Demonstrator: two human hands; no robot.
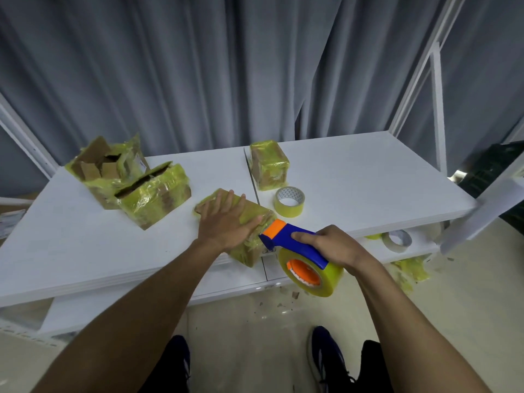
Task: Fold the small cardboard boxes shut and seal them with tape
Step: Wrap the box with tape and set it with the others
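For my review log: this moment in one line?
left hand flat on box | right hand grips dispenser at box end | open box behind

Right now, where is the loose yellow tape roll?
Head view: the yellow tape roll lies on the table, right of centre, beside the upright taped box.

Grey pleated curtains (pixel 198 66) hang behind a white table (pixel 85 236) on a pale floor (pixel 241 321), a white frame (pixel 438 109) at right

Left hand (pixel 226 219) covers the box (pixel 249 251) top, seam unseen; dispenser (pixel 286 236) blade hidden against it; dark crate (pixel 499 165) runs off the right edge.
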